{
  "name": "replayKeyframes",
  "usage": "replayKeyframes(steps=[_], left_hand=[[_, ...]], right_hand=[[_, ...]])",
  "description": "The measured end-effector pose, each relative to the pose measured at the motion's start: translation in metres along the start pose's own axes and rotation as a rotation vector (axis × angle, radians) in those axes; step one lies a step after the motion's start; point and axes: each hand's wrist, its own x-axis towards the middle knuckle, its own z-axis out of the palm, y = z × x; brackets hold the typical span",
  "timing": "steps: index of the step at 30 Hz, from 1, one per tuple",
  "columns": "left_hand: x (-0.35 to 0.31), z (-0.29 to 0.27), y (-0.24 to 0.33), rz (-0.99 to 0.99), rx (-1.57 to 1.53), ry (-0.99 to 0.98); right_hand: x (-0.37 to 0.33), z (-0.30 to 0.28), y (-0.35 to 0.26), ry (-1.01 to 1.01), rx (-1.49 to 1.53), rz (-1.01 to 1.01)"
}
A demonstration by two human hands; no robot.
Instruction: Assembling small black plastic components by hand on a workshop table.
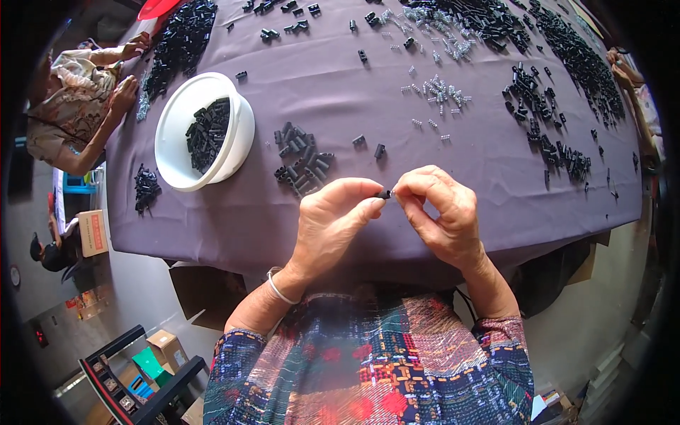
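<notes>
Patterned shirt [375,361] nearest; left hand [327,221] clamped on black part [384,194] over surface [319,85], right hand [450,212] pinching silvery bit [394,192] at its right end, likely to align them; beyond, black tubes [291,147] near, presumably for quick picking, white tub [242,138] left, springs [440,92] farther right.

Head cam (L of pair) looks down & fwd from wearer's head, wide fisheye; patterned top [368,361] v. close at btm, L hand [329,223] & R hand [450,212] near ctr, tbl [474,163] beyond.
</notes>
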Motion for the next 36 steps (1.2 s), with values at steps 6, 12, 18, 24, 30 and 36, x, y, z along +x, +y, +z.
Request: replayKeyframes(steps=[6,12,18,24,30,36], left_hand=[[-0.004,-0.003,-0.007,0.068,0.045,-0.01],[-0.006,-0.006,-0.01,0.162,0.186,-0.032],[-0.005,-0.01,-0.009,0.108,0.145,-0.069],[-0.004,-0.019,-0.003,-0.056,-0.115,-0.176],[0.001,-0.03,-0.006,-0.227,-0.326,-0.371],[0.0,-0.035,-0.003,-0.232,-0.366,-0.411]], right_hand=[[-0.001,0.0,-0.007,-0.022,-0.086,-0.022],[-0.002,0.005,-0.011,-0.075,-0.134,-0.035],[0.0,0.008,-0.015,-0.091,-0.184,-0.048],[0.006,0.004,-0.023,-0.091,-0.116,0.053],[0.011,0.004,-0.024,-0.183,-0.068,-0.017],[0.021,0.002,-0.027,-0.263,-0.018,-0.004]])
